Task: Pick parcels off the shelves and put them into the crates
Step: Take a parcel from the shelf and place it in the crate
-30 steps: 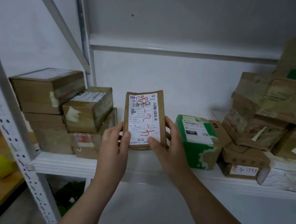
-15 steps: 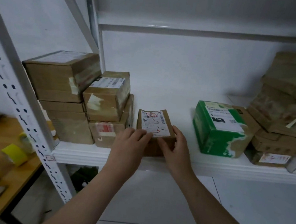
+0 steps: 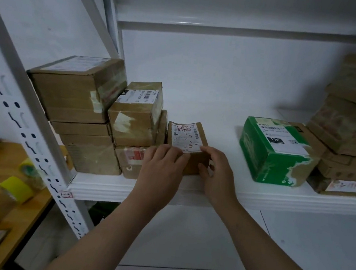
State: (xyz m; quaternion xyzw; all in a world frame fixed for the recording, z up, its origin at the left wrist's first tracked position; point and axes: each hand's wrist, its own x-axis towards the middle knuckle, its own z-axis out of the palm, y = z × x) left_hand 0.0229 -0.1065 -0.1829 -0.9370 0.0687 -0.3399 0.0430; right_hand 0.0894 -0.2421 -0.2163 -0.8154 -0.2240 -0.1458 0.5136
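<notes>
A small brown parcel (image 3: 187, 135) with a white label marked in red pen lies flat on the white shelf (image 3: 275, 200), just right of the left stack of boxes. My left hand (image 3: 160, 166) grips its near left end, fingers curled over the top edge. On the near right corner my right hand (image 3: 217, 174) holds it, fingers on top and thumb on the front face. No crate is in view.
Stacked brown boxes (image 3: 76, 89) crowd the shelf's left end, touching the parcel's left side. A green box (image 3: 274, 151) and a pile of brown parcels (image 3: 348, 130) fill the right. A white perforated post (image 3: 30, 130) stands left, beside a wooden table with yellow tape rolls (image 3: 15, 188).
The parcel was held upright with its label facing me; both hands have since laid it flat on the shelf beside the left stack. The camera has tilted down and moved closer.
</notes>
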